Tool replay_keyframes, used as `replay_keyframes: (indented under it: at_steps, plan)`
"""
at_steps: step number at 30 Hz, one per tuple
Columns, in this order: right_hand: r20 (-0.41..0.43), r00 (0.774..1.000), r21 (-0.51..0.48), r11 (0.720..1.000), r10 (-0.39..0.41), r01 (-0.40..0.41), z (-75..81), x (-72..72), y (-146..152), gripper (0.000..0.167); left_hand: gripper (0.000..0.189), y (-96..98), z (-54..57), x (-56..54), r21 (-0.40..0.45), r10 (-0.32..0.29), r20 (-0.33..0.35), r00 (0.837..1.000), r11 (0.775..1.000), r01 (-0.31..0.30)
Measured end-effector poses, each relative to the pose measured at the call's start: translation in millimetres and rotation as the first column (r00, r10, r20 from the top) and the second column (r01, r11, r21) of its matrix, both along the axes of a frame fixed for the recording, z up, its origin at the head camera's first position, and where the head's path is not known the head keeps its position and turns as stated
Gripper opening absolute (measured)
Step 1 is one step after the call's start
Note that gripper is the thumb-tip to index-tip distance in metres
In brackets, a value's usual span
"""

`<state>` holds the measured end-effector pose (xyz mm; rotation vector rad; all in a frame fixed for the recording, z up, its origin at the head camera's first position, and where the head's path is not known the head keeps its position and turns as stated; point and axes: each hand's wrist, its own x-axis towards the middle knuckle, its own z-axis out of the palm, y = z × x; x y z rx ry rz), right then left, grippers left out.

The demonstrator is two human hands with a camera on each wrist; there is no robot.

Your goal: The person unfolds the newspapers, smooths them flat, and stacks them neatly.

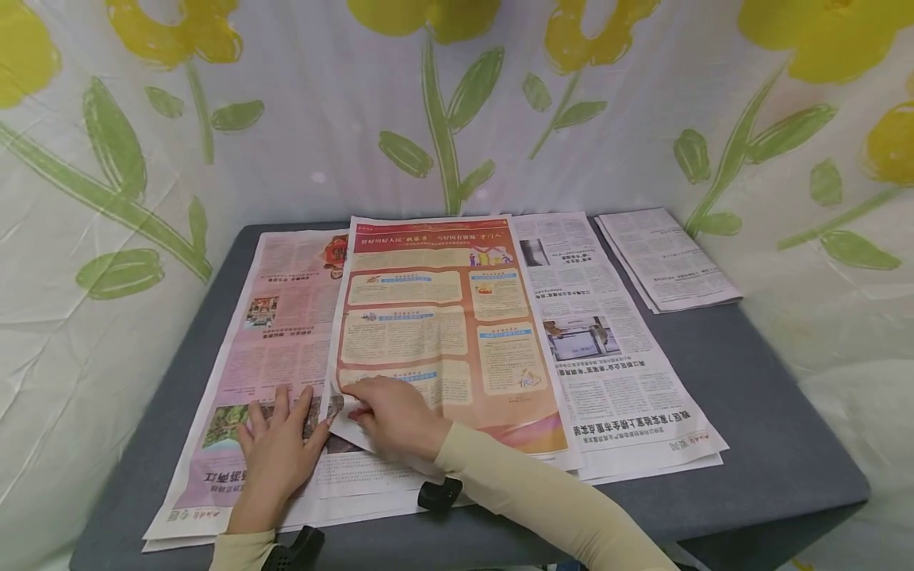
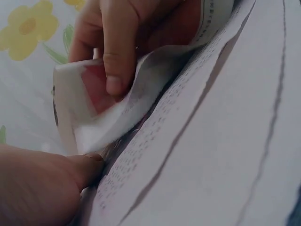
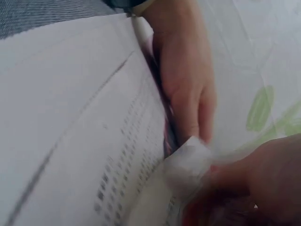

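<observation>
An orange-and-red printed newspaper sheet [image 1: 407,349] lies over an opened newspaper, covering its middle. My right hand [image 1: 403,420] pinches this sheet near its lower left edge. In the left wrist view the edge of the sheet [image 2: 101,132] curls upward, with the right thumb [image 2: 115,70] on its printed face. My left hand [image 1: 277,464] rests on the pink newspaper page [image 1: 278,357], fingers spread, its thumb close to the lifted edge. In the right wrist view the left hand [image 3: 186,80] lies just beyond the raised paper [image 3: 188,165].
A black-and-white newspaper page [image 1: 628,396] extends to the right from under the orange sheet. Folded newspapers [image 1: 671,262] lie at the back right of the grey-covered table [image 1: 778,420]. A curtain [image 1: 300,135] with yellow flowers hangs behind and at both sides.
</observation>
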<state>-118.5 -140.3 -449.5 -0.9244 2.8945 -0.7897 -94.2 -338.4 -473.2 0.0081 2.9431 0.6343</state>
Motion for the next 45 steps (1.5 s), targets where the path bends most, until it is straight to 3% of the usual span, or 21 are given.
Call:
replay_keyframes:
  at_steps: [7,14,19,22,25,28,31,33,37,41,43,45]
  plan:
    - [0.091,0.996,-0.180,0.984,0.009,0.007,6.7,-4.4,12,0.023,0.066,0.9,-1.7,3.2,0.003,-0.013,-0.041,0.999,1.000,0.013]
    - [0.191,0.981,-0.316,0.944,-0.035,0.095,29.4,-4.9,28,0.042,0.061,2.4,-3.4,4.9,0.001,-0.033,-0.080,0.996,0.999,0.033]
    - [0.219,0.975,-0.418,0.898,-0.045,0.135,61.4,-5.0,50,0.045,0.059,3.3,-3.7,4.0,-0.009,-0.038,-0.058,0.998,0.999,0.038]
    - [0.213,0.977,-0.530,0.836,-0.027,0.139,80.1,-3.9,72,0.043,0.057,4.1,-3.1,2.9,-0.019,-0.040,-0.036,0.999,0.999,0.039]
    - [0.222,0.975,-0.673,0.722,-0.008,0.159,97.7,0.8,99,0.041,0.054,4.2,-2.9,2.6,-0.036,-0.046,-0.026,0.999,0.998,0.045]
    - [0.202,0.979,-0.794,0.580,-0.031,0.183,112.3,8.5,131,0.041,0.052,2.2,-2.5,3.2,-0.051,-0.055,-0.028,0.998,0.997,0.054]
    - [0.140,0.981,-0.870,0.456,-0.130,0.185,120.7,18.6,165,0.039,0.053,-1.9,-1.6,4.3,-0.054,-0.069,-0.036,0.997,0.996,0.067]
    - [0.125,0.967,-0.906,0.371,-0.220,0.202,123.8,26.6,186,0.040,0.055,-5.6,-1.0,4.8,-0.056,-0.079,-0.040,0.996,0.995,0.077]
    - [0.149,0.923,-0.966,0.147,-0.356,0.212,126.3,42.1,224,0.040,0.063,-12.9,-0.7,5.7,-0.057,-0.100,-0.058,0.993,0.994,0.096]
    - [0.195,0.900,-0.981,-0.087,-0.389,0.175,123.6,55.8,259,0.032,0.065,-20.8,-1.3,7.1,-0.057,-0.107,-0.069,0.992,0.993,0.103]
    - [0.238,0.895,-0.968,-0.172,-0.379,0.184,117.4,62.7,275,0.029,0.066,-25.8,-0.6,8.3,-0.065,-0.099,-0.058,0.993,0.993,0.095]
    - [0.284,0.899,-0.949,-0.229,-0.332,0.215,107.4,70.1,290,0.026,0.067,-32.9,-0.2,10.3,-0.074,-0.087,-0.050,0.995,0.994,0.083]
